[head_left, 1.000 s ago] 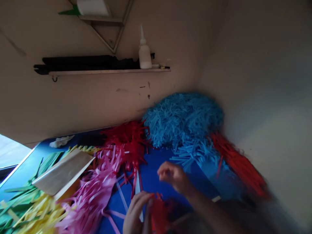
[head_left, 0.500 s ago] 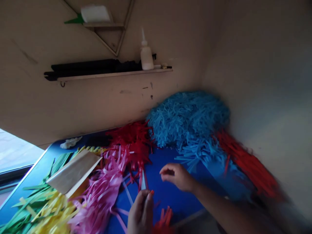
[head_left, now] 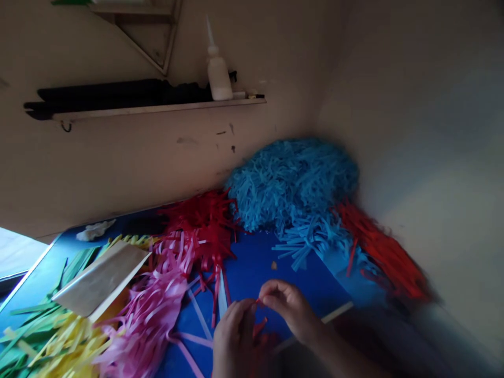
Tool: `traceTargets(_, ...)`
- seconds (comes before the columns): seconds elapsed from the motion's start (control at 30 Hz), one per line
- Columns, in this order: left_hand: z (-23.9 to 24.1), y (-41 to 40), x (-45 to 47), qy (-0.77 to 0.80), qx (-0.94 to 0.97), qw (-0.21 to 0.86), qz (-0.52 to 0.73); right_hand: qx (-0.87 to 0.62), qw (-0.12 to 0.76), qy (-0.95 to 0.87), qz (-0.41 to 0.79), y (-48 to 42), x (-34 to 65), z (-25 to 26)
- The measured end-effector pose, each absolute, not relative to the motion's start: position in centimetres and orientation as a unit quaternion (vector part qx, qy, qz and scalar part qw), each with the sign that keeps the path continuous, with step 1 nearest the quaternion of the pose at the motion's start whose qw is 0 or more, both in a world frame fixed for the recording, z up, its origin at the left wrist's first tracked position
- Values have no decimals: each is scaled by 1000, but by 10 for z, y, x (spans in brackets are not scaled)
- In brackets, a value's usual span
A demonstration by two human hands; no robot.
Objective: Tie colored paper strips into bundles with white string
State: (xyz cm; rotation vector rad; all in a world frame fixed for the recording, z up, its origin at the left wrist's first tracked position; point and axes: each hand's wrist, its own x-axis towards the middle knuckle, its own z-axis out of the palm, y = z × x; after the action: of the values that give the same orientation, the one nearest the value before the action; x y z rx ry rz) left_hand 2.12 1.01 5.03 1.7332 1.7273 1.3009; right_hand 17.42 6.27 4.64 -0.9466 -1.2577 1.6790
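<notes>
Red, thin-stripped fringe (head_left: 260,329), partly blurred, sits low between both hands over the blue tabletop (head_left: 250,262). Right hand (head_left: 289,310) pinches a small red strip end (head_left: 258,302); left hand (head_left: 232,328) curls against it, but I can't tell its grip. Pink ribbon-like strips (head_left: 151,315) lie leftward.

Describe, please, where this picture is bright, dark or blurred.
Head view: brightest at the left edge, shadowed lower right; head view: sheen on the flat brown rectangular sheet; head view: bare left hand and bare right hand look slightly blurred.
</notes>
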Motion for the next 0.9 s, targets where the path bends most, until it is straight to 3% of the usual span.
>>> traceTargets(0.27,52,5,23,604,677,117,405,-404,425,-501,637,52,169,44)
traceTargets(0.53,49,2,22,588,699,104,394,-409,427,-636,496,48,171,35)
traceTargets(0.77,57,1,18,594,660,151,434,-404,399,-658,495,50,177,41)
traceTargets(0.9,58,1,19,594,653,154,443,-386,366,-639,556,56,180,49)
